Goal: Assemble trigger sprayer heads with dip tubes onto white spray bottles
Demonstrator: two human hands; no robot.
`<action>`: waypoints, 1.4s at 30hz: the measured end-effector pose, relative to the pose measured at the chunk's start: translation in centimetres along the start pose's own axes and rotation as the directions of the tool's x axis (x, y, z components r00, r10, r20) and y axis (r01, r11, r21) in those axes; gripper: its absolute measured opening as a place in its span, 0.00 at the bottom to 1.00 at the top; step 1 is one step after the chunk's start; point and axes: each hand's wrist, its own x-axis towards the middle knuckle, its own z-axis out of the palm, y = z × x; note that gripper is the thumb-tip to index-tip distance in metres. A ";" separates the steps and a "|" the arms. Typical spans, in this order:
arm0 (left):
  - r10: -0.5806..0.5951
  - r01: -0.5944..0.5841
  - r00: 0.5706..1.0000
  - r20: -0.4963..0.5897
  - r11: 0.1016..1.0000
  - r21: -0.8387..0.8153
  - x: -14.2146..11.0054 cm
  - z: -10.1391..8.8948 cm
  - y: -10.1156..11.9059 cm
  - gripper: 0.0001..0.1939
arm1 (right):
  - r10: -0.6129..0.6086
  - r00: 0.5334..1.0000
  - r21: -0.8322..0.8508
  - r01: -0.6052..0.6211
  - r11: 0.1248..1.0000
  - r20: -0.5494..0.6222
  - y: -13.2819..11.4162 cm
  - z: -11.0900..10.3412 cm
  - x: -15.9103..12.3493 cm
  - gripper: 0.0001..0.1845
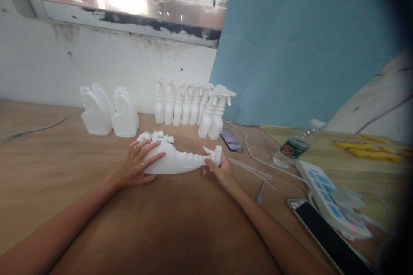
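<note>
A white spray bottle [180, 162] lies on its side across the table in front of me, its neck pointing right. My left hand [142, 164] wraps round the wide base end, a ring on one finger. At the other end, my right hand [222, 169] closes on the white trigger head [218, 155] where it meets the neck; part of the head is hidden by the fingers. Just behind the bottle lie several loose white trigger heads [158, 136]. To the right of my right hand, several thin white dip tubes [254, 170] rest on the table.
Several white spray bottles with heads [187, 105] stand by the wall. Several headless handled bottles [125, 116] stand left of them. At right are a phone [325, 236], a power strip [322, 193], a water bottle [295, 148], another phone [232, 140] and a cable [267, 164].
</note>
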 end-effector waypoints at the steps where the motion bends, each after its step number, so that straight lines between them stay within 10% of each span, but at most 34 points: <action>1: -0.002 0.002 1.000 0.001 1.000 0.006 0.0 0.0 0.0 0.40 | -0.011 1.000 0.013 0.011 1.000 0.010 -0.1 0.0 0.0 0.26; 20: 0.058 -0.063 0.998 -0.035 0.981 -0.182 0.3 -0.5 -0.1 0.34 | 0.063 0.995 -0.218 -0.078 0.973 -0.079 -0.6 -0.8 0.1 0.15; 32: 0.041 -0.043 0.999 -0.017 0.988 -0.148 1.2 -1.2 1.0 0.31 | 0.166 0.977 0.058 -0.159 0.986 -0.132 0.2 -0.7 0.7 0.20; 42: -0.083 0.271 0.880 0.468 0.897 -0.351 8.1 -7.4 5.5 0.40 | 0.208 0.977 0.159 -0.214 0.964 0.057 -0.7 -0.5 0.0 0.18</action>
